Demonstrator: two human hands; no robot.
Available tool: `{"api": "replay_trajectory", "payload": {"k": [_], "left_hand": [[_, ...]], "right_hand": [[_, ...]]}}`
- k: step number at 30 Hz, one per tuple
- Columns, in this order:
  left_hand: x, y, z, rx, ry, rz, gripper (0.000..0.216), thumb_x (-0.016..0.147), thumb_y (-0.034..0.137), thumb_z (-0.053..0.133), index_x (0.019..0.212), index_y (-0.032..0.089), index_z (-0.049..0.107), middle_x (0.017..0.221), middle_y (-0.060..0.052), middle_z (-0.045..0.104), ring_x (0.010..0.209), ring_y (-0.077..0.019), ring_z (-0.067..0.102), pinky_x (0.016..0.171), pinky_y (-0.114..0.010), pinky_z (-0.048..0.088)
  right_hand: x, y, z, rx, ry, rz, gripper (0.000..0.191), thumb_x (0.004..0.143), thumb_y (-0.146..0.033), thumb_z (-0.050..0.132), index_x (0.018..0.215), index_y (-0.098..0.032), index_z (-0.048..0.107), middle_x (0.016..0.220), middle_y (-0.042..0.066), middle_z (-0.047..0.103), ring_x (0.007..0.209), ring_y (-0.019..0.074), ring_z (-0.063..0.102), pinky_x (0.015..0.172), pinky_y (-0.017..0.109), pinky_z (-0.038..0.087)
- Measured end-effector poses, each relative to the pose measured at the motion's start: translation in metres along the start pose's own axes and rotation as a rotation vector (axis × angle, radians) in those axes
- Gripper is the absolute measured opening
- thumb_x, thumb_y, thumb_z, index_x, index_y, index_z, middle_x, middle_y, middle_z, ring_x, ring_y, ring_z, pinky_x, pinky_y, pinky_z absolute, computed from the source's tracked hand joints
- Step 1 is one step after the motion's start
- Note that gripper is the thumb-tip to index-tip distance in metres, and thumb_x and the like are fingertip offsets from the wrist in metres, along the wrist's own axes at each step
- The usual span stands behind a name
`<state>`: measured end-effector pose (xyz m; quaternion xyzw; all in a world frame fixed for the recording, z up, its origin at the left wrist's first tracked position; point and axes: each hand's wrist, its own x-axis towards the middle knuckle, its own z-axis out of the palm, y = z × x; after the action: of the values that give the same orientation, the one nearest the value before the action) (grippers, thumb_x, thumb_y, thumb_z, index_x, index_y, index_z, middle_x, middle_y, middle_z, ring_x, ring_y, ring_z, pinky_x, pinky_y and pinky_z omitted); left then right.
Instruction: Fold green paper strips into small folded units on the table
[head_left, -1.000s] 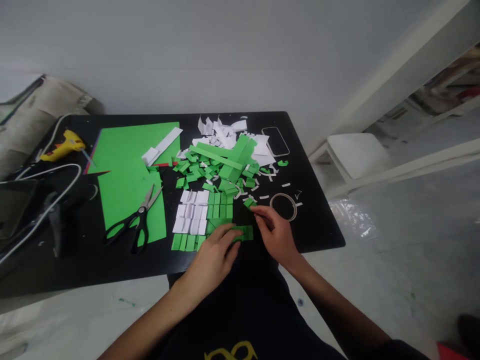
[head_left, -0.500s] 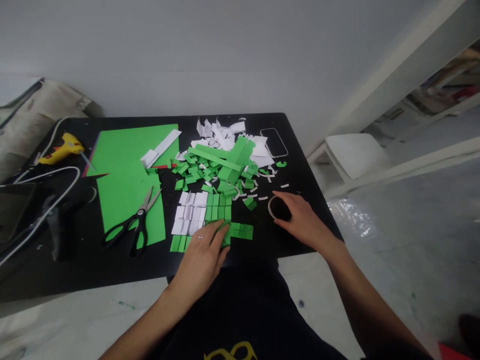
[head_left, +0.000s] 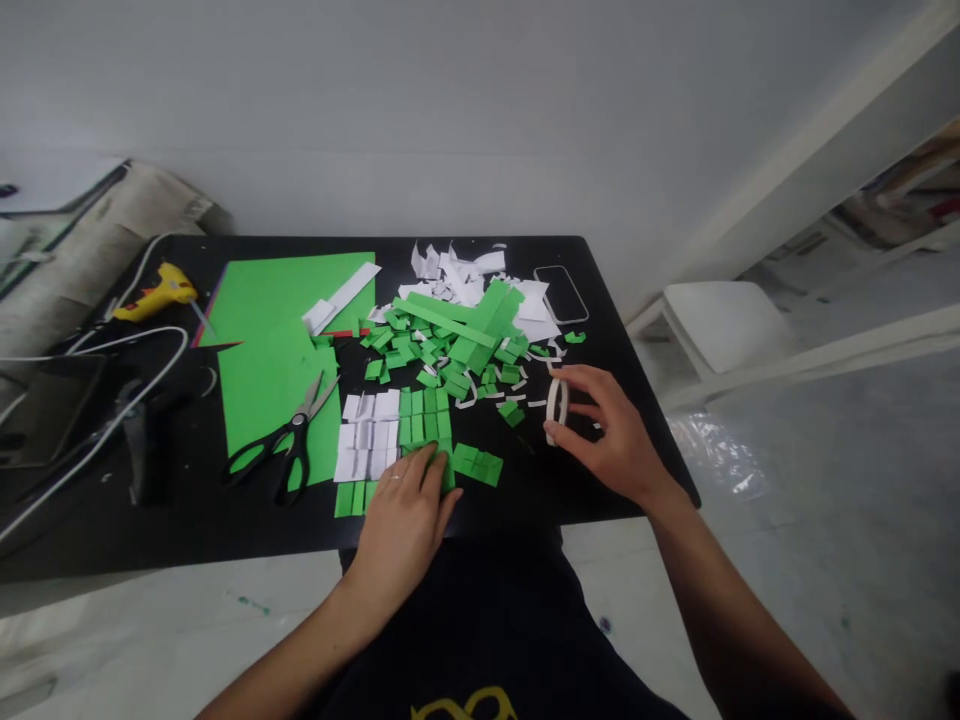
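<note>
My right hand (head_left: 609, 432) grips a roll of tape (head_left: 556, 410), tipped up on its edge just above the black table (head_left: 180, 520). My left hand (head_left: 405, 510) lies flat, fingers together, pressing on rows of small green paper squares (head_left: 424, 415) near the table's front edge. White squares (head_left: 367, 435) lie in rows just left of the green ones. A few joined green squares (head_left: 478, 464) sit between my hands.
A heap of green strips and white scraps (head_left: 457, 330) lies behind the rows. Scissors (head_left: 289, 445) rest on a green sheet (head_left: 277, 380). A yellow glue gun (head_left: 154, 293) and cables sit at the far left, a phone (head_left: 561, 293) at the back right, a white stool (head_left: 712, 320) beyond.
My right hand left the green squares, reached right to the tape roll and lifted it onto its edge. My left hand slid a little left along the rows.
</note>
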<state>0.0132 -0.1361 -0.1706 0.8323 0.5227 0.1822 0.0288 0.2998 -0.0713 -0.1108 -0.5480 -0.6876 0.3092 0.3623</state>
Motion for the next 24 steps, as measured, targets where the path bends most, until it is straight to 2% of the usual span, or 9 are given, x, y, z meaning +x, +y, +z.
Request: {"api": "replay_trajectory", "payload": {"k": [4, 7, 10, 11, 13, 15, 18, 20, 24], "left_hand": [[0.005, -0.001, -0.005, -0.088, 0.053, 0.017, 0.030, 0.105, 0.025, 0.063, 0.128, 0.009, 0.069, 0.127, -0.021, 0.073, 0.115, -0.0366, 0.073, 0.097, -0.054, 0.063], [0.009, -0.018, -0.022, -0.220, 0.115, 0.024, 0.022, 0.107, 0.026, 0.058, 0.119, 0.015, 0.073, 0.123, -0.015, 0.076, 0.113, -0.0296, 0.074, 0.098, -0.045, 0.062], [0.011, -0.055, -0.049, -0.135, 0.140, -0.193, 0.028, 0.108, 0.033, 0.053, 0.112, 0.015, 0.075, 0.116, -0.015, 0.077, 0.111, -0.0316, 0.074, 0.102, -0.047, 0.059], [0.011, -0.069, -0.058, -0.049, 0.111, -0.309, 0.034, 0.107, 0.036, 0.051, 0.114, 0.014, 0.075, 0.115, -0.017, 0.076, 0.110, -0.0345, 0.073, 0.101, -0.050, 0.059], [0.010, -0.096, -0.074, 0.110, -0.068, -0.547, 0.043, 0.106, 0.040, 0.047, 0.123, 0.011, 0.074, 0.120, -0.022, 0.073, 0.115, -0.0402, 0.071, 0.102, -0.054, 0.057], [0.008, -0.119, -0.086, 0.211, -0.263, -0.717, 0.050, 0.104, 0.043, 0.044, 0.128, 0.009, 0.072, 0.124, -0.025, 0.071, 0.120, -0.0447, 0.070, 0.101, -0.057, 0.057], [0.004, -0.139, -0.093, 0.236, -0.386, -0.795, 0.057, 0.102, 0.049, 0.044, 0.132, 0.007, 0.066, 0.129, -0.027, 0.068, 0.118, -0.0446, 0.070, 0.098, -0.055, 0.057], [0.003, -0.145, -0.094, 0.224, -0.415, -0.803, 0.057, 0.099, 0.051, 0.046, 0.129, 0.006, 0.065, 0.128, -0.026, 0.069, 0.118, -0.0430, 0.071, 0.099, -0.052, 0.057], [0.003, -0.150, -0.095, 0.205, -0.463, -0.817, 0.058, 0.096, 0.055, 0.047, 0.125, 0.008, 0.064, 0.126, -0.023, 0.072, 0.117, -0.0410, 0.071, 0.100, -0.048, 0.056]], "right_hand": [[0.001, -0.002, 0.012, 0.211, -0.041, 0.062, 0.050, 0.095, -0.037, 0.079, 0.141, -0.038, 0.062, 0.149, 0.006, 0.060, 0.139, 0.0335, 0.061, 0.109, 0.054, 0.061], [0.001, -0.004, 0.017, 0.319, -0.079, 0.108, 0.050, 0.094, -0.037, 0.080, 0.141, -0.039, 0.062, 0.152, 0.005, 0.060, 0.140, 0.0327, 0.059, 0.113, 0.056, 0.058], [0.000, -0.009, 0.020, 0.415, -0.116, 0.129, 0.049, 0.094, -0.036, 0.081, 0.139, -0.040, 0.062, 0.154, 0.004, 0.058, 0.143, 0.0316, 0.057, 0.115, 0.055, 0.056], [-0.001, -0.011, 0.020, 0.444, -0.130, 0.138, 0.049, 0.094, -0.035, 0.081, 0.139, -0.040, 0.062, 0.154, 0.004, 0.058, 0.143, 0.0312, 0.056, 0.115, 0.056, 0.056], [-0.001, -0.015, 0.021, 0.492, -0.160, 0.159, 0.049, 0.094, -0.034, 0.080, 0.139, -0.039, 0.062, 0.154, 0.005, 0.058, 0.142, 0.0309, 0.057, 0.116, 0.057, 0.055], [-0.001, -0.018, 0.021, 0.539, -0.183, 0.172, 0.048, 0.094, -0.034, 0.080, 0.138, -0.038, 0.062, 0.153, 0.006, 0.058, 0.143, 0.0316, 0.056, 0.116, 0.058, 0.054], [0.000, -0.021, 0.022, 0.618, -0.202, 0.186, 0.050, 0.092, -0.036, 0.082, 0.138, -0.038, 0.061, 0.152, 0.007, 0.059, 0.146, 0.0330, 0.054, 0.120, 0.060, 0.050], [0.001, -0.023, 0.022, 0.683, -0.218, 0.225, 0.052, 0.091, -0.037, 0.082, 0.138, -0.038, 0.060, 0.152, 0.008, 0.060, 0.147, 0.0334, 0.053, 0.121, 0.061, 0.047], [0.001, -0.027, 0.022, 0.842, -0.252, 0.335, 0.063, 0.087, -0.038, 0.086, 0.141, -0.040, 0.053, 0.152, 0.009, 0.061, 0.147, 0.0345, 0.053, 0.116, 0.063, 0.050]]}}
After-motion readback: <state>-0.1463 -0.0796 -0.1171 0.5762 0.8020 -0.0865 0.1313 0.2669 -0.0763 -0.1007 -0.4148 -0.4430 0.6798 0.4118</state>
